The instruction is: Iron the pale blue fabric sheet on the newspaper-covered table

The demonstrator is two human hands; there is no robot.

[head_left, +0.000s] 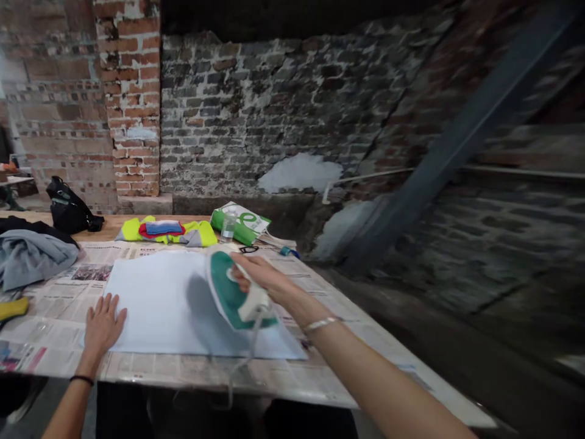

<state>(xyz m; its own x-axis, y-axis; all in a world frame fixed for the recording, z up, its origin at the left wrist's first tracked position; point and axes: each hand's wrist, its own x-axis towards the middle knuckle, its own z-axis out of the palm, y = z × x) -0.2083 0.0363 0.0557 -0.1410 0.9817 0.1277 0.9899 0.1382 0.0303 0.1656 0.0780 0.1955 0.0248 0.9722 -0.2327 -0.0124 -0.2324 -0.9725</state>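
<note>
A green and white clothes iron (pixel 223 286) is in the grip of my right hand (pixel 258 274), its fingers wrapped round the handle. The iron is tilted, its tip pointing away, and appears raised over a pale blue-white cloth (pixel 153 299), on which a dark shadow falls. From the iron's heel a white cord (pixel 253 344) hangs down over the table's front edge. My left hand (pixel 105 320) lies flat with spread fingers at the cloth's left edge. Newspaper (pixel 55 329) covers the tabletop beneath the cloth.
Behind the cloth lie a folded yellow hi-vis garment (pixel 201 233), a clear bottle (pixel 229 225), a green-white bag (pixel 249 222) and glasses (pixel 249 249). Grey clothing (pixel 31 256), a black bag (pixel 68 207) and a yellow object (pixel 13 309) are left. A slanted beam (pixel 466 134) stands right.
</note>
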